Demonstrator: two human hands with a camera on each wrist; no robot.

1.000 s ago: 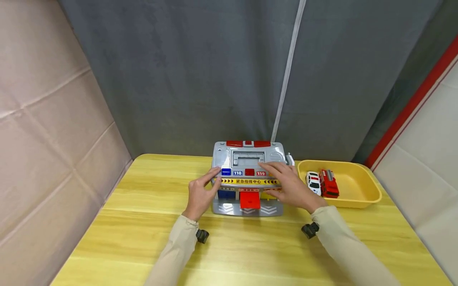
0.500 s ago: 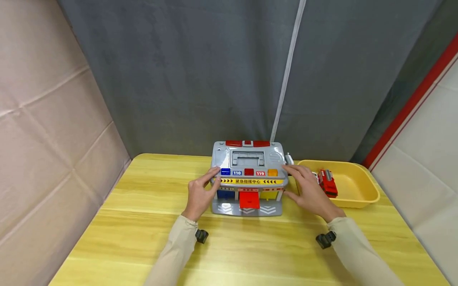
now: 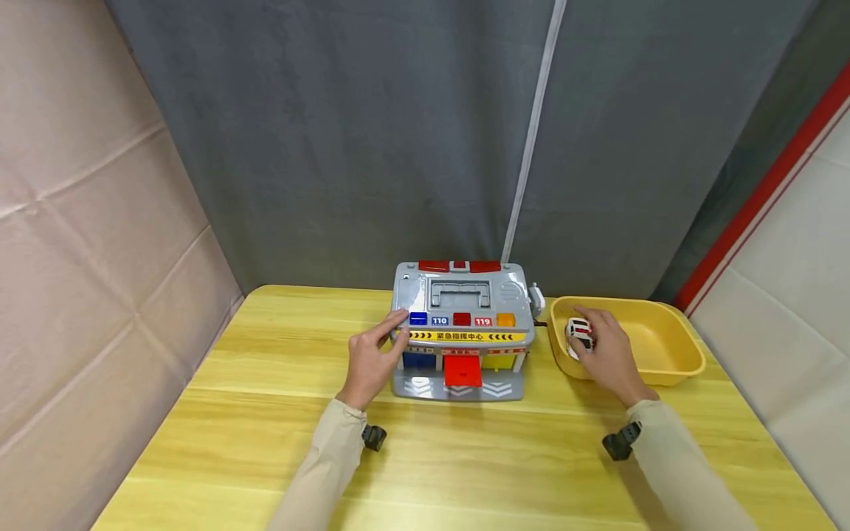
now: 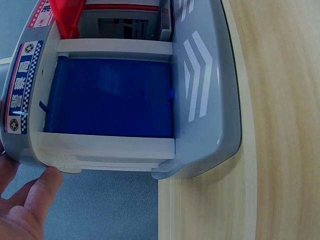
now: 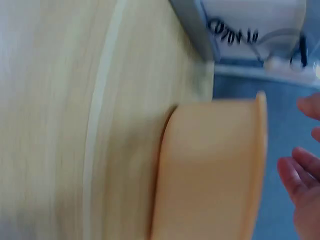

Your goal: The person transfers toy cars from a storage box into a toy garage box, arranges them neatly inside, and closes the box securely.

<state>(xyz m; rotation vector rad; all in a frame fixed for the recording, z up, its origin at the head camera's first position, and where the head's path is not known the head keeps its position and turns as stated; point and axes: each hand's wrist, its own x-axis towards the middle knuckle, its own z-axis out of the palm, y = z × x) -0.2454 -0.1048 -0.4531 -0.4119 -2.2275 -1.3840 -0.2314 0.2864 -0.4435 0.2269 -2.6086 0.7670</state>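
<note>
A grey toy garage (image 3: 461,291) stands near the table's back edge, with blue, red and yellow buttons on its roof. Its blue door (image 4: 112,95) is down, while the red door (image 3: 462,371) juts outward. My left hand (image 3: 372,361) holds the left front corner of the roof between thumb and fingers. Over the yellow tray (image 3: 671,377), my right hand (image 3: 609,358) has thumb and fingers spread around a white toy car (image 3: 580,335). In the right wrist view a gap shows between those fingers. The red toy fire truck is hidden under this hand.
A white piece (image 3: 536,301) sticks out from the garage's right side, with a small dark piece below it. The wooden table (image 3: 465,464) extends in front. A grey curtain (image 3: 372,147) hangs behind, and padded walls flank both sides.
My right hand has moved from the garage's front, off the roof edge, rightward to above the tray, covering the red fire truck. My left hand has stayed at the roof corner.
</note>
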